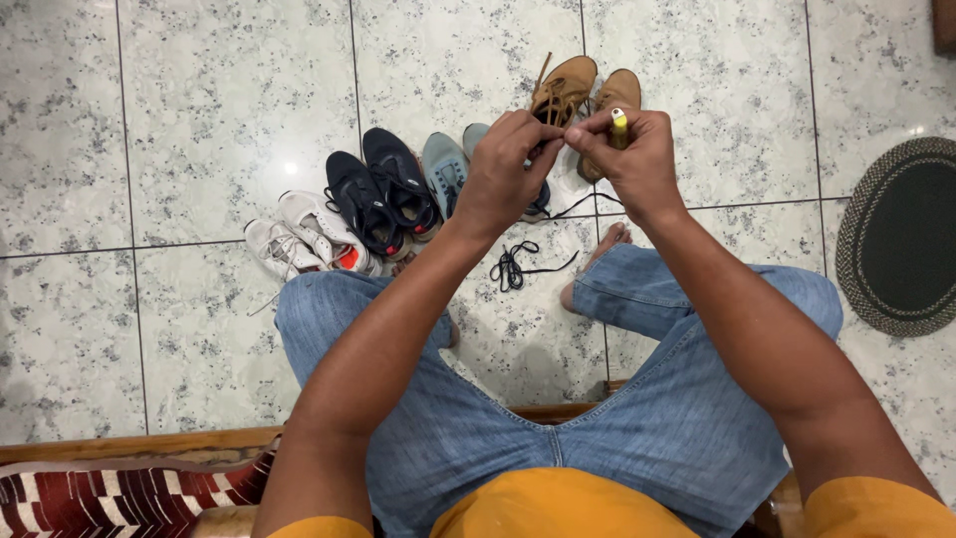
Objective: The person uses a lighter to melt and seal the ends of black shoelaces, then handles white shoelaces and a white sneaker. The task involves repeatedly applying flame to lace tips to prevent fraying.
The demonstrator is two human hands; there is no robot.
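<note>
My left hand [506, 171] pinches the end of a black shoelace [518, 261], which hangs down and lies coiled on the floor between my feet. My right hand [629, 154] grips a small yellow lighter [618, 124] upright, its top close to the fingertips of the left hand. Both hands are raised over a row of shoes. I sit in blue jeans [558, 399] with bare feet on the tiles.
On the speckled tile floor [199, 100] lie tan boots [573, 88], teal shoes [445, 164], dark navy sneakers [383, 189] and white sneakers [304, 237]. A round dark rug [901, 234] lies at the right. A striped red cushion [119, 498] is at lower left.
</note>
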